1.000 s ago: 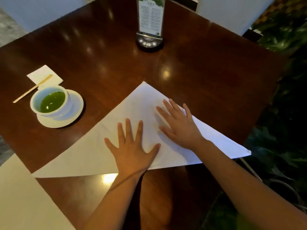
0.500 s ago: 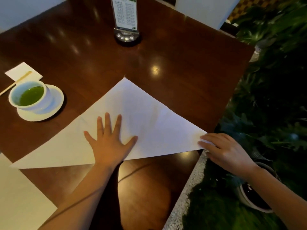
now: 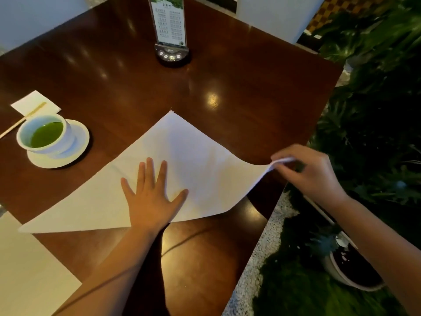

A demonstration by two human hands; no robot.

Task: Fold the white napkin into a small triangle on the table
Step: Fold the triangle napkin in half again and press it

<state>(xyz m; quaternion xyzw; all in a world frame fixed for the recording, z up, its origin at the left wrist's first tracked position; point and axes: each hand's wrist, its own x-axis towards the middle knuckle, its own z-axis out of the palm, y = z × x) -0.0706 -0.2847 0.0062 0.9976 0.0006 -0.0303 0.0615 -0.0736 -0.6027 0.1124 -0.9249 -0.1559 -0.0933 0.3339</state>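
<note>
Dark wooden counter (image 3: 227,71) carried a white napkin (image 3: 193,160) folded into a large triangle, beside a white cup (image 3: 44,135) of green tea on its saucer (image 3: 77,144). Left hand (image 3: 151,197) pressed flat, grip wide, on the napkin; right hand (image 3: 309,169), grip narrow, pinched its lifted right corner.

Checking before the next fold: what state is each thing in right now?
White cloth napkin: folded into a large triangle, right corner lifted.
Left hand: flat, pressing the napkin.
Right hand: grip pinching the lifted corner.
White cup of green tea: upright on its saucer, nearly full.
Standing menu card: upright.
</note>
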